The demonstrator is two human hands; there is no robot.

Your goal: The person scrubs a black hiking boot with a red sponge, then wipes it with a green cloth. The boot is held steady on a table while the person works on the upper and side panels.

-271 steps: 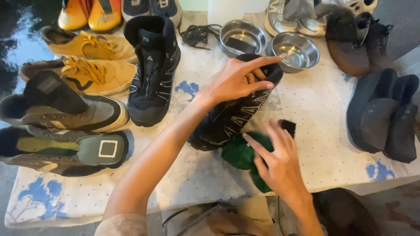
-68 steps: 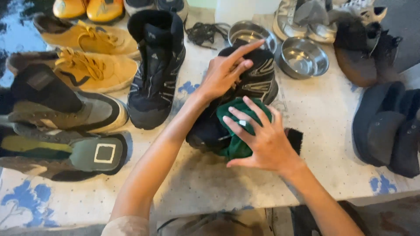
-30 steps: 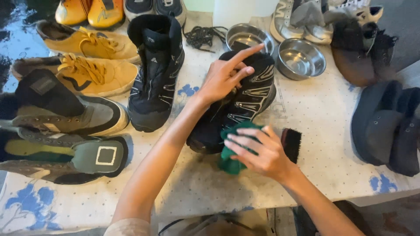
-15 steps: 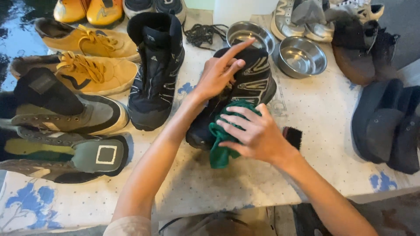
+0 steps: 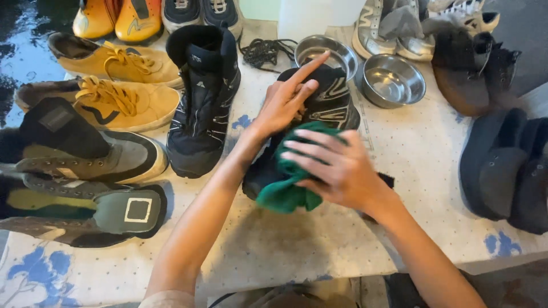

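Note:
A black boot with grey side markings (image 5: 334, 105) lies on its side in the middle of the table. My left hand (image 5: 285, 102) grips its ankle opening, index finger stretched out. My right hand (image 5: 337, 168) presses a crumpled green cloth (image 5: 282, 191) against the boot's side, near the toe end. Part of the boot is hidden under both hands and the cloth. Its matching black boot (image 5: 200, 97) stands just to the left.
Yellow shoes (image 5: 125, 100) and grey-green shoes (image 5: 85, 148) fill the left side. Two steel bowls (image 5: 391, 80) and black laces (image 5: 262, 48) lie behind the boot. Dark shoes (image 5: 502, 159) sit right; a black brush (image 5: 385, 179) peeks out beside my right wrist. White patterned tablecloth (image 5: 422, 142).
My right hand has wiped the green cloth up and down the boot's side, now sitting higher and covering more of the brush. The left hand still holds the boot.

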